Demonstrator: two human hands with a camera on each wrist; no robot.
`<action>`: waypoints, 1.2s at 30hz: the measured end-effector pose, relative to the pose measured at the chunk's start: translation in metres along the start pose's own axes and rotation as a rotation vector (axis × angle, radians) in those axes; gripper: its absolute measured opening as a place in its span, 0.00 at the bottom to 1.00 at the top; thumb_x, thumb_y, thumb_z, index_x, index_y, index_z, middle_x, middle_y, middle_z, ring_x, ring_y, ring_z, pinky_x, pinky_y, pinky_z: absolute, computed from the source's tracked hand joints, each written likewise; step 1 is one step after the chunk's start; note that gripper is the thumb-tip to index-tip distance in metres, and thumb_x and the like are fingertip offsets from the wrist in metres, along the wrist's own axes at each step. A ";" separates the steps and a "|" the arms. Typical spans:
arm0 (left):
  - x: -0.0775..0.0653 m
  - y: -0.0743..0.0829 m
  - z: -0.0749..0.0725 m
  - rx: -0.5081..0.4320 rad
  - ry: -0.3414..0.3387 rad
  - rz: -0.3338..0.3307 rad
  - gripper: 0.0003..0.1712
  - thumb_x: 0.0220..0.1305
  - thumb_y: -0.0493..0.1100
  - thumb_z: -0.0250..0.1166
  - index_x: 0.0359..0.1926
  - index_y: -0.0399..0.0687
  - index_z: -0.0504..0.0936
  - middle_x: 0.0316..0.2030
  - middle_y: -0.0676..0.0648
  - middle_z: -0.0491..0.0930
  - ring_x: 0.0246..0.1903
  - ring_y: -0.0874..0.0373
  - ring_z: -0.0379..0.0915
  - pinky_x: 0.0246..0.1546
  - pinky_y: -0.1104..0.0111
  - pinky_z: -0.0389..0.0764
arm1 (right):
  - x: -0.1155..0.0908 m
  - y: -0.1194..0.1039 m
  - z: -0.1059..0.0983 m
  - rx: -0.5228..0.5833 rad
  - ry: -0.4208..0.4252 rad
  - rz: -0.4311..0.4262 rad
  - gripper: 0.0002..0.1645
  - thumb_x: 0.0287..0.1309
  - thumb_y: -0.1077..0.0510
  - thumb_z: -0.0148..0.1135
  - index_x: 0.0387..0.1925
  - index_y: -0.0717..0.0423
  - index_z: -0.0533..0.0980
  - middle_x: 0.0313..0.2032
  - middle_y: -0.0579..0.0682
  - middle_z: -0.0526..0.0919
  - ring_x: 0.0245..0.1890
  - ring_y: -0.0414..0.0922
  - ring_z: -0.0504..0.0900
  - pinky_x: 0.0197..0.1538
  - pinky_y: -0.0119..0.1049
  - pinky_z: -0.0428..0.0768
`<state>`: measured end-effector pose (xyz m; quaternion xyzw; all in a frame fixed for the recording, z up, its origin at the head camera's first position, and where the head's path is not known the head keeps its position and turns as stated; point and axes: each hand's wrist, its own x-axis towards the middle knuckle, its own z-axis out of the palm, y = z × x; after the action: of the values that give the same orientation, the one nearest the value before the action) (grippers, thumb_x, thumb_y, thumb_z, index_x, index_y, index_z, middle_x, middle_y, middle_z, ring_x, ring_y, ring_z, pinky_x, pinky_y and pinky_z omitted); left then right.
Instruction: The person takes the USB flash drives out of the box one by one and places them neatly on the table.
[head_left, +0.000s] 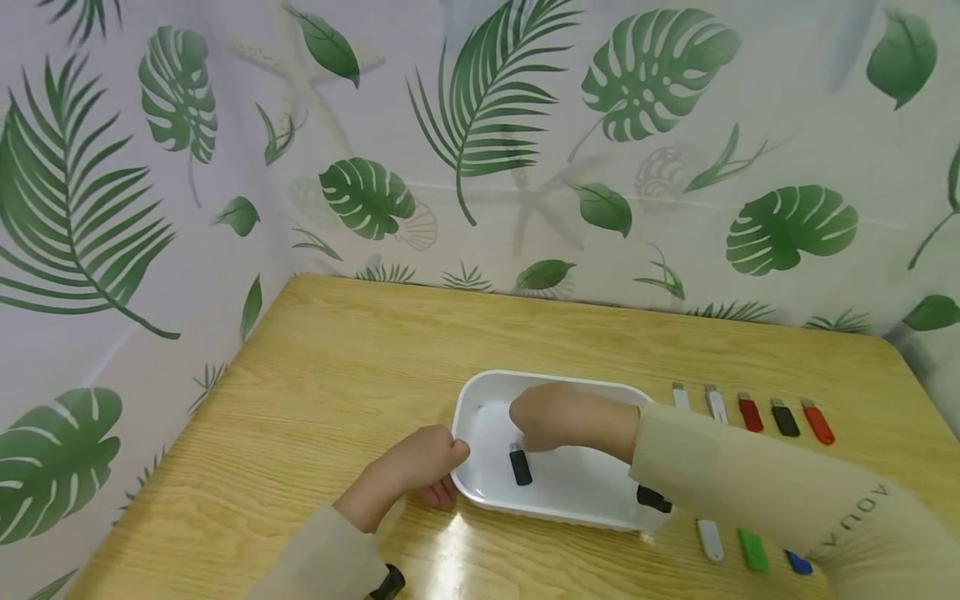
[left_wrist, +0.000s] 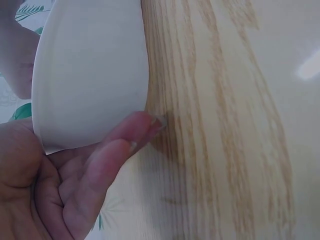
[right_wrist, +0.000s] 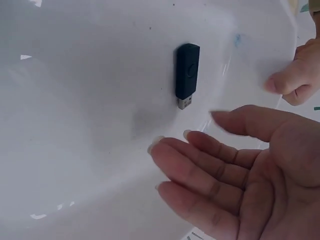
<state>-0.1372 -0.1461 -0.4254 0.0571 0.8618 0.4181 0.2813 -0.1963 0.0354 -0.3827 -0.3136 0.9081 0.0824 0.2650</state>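
Observation:
A white plastic tray (head_left: 570, 492) with rounded corners lies on the wooden table. My left hand (head_left: 426, 458) grips its left end, the thumb over the rim and the fingers low against the outer wall (left_wrist: 95, 75). Inside the tray lies one black USB flash drive (head_left: 520, 467), its metal plug (right_wrist: 185, 103) bare. Over the tray floor hovers my right hand (head_left: 555, 415), close beside the plug end. Its fingers (right_wrist: 190, 165) are slightly bent and spread from the thumb, with nothing between them.
Right of the tray, a back row of USB drives holds white ones, a red one (head_left: 750, 412), a black one (head_left: 785, 417) and a brighter red one (head_left: 818, 422). Nearer me are a white (head_left: 709, 540), a green (head_left: 753, 550) and a blue drive (head_left: 799, 563), partly under my right sleeve. A leaf-patterned cloth (head_left: 525, 208) stands behind.

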 end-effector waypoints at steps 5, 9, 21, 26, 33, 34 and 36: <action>0.000 -0.002 0.000 0.006 0.009 0.018 0.18 0.58 0.42 0.43 0.22 0.36 0.75 0.14 0.43 0.79 0.14 0.53 0.79 0.15 0.63 0.81 | 0.011 -0.007 0.005 -0.018 -0.063 0.010 0.21 0.54 0.39 0.63 0.24 0.52 0.74 0.19 0.44 0.74 0.18 0.40 0.71 0.23 0.33 0.68; 0.000 -0.003 0.001 0.010 0.012 0.021 0.18 0.58 0.42 0.43 0.22 0.36 0.75 0.14 0.43 0.79 0.14 0.52 0.79 0.15 0.63 0.81 | 0.017 -0.013 0.011 -0.039 -0.094 0.029 0.24 0.50 0.36 0.64 0.21 0.50 0.72 0.19 0.43 0.75 0.17 0.39 0.74 0.24 0.34 0.71; -0.001 -0.002 0.000 0.017 0.009 0.012 0.18 0.59 0.42 0.44 0.22 0.36 0.75 0.15 0.42 0.80 0.14 0.52 0.79 0.15 0.64 0.81 | 0.022 -0.022 0.014 0.091 -0.091 0.040 0.10 0.51 0.59 0.64 0.24 0.53 0.69 0.24 0.48 0.73 0.13 0.40 0.72 0.16 0.28 0.70; -0.001 -0.003 0.000 0.020 0.004 0.015 0.19 0.59 0.42 0.44 0.22 0.37 0.76 0.15 0.43 0.80 0.15 0.53 0.79 0.15 0.64 0.81 | 0.023 -0.023 0.015 0.108 -0.085 0.033 0.09 0.49 0.65 0.62 0.25 0.54 0.68 0.26 0.49 0.73 0.13 0.42 0.74 0.14 0.28 0.72; 0.001 -0.003 0.000 0.014 -0.003 0.023 0.19 0.59 0.42 0.43 0.22 0.36 0.76 0.15 0.43 0.80 0.14 0.53 0.79 0.15 0.64 0.81 | 0.025 -0.020 0.017 -0.043 -0.001 0.005 0.11 0.41 0.59 0.66 0.21 0.50 0.69 0.21 0.44 0.71 0.21 0.41 0.69 0.23 0.33 0.70; 0.001 -0.003 0.000 0.016 -0.002 0.024 0.19 0.59 0.42 0.43 0.22 0.36 0.76 0.15 0.43 0.80 0.14 0.53 0.79 0.15 0.64 0.81 | 0.025 -0.019 0.016 -0.052 0.009 0.007 0.11 0.41 0.59 0.66 0.21 0.50 0.69 0.20 0.43 0.71 0.21 0.41 0.68 0.24 0.34 0.69; 0.001 -0.004 0.000 0.021 0.001 0.022 0.19 0.59 0.42 0.43 0.21 0.36 0.75 0.15 0.43 0.79 0.14 0.53 0.79 0.15 0.65 0.81 | 0.024 -0.016 0.014 -0.059 0.017 0.016 0.11 0.42 0.58 0.66 0.21 0.51 0.69 0.20 0.43 0.71 0.21 0.41 0.68 0.24 0.33 0.70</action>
<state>-0.1378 -0.1483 -0.4284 0.0695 0.8657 0.4120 0.2756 -0.1964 0.0140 -0.4071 -0.3149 0.9098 0.1087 0.2474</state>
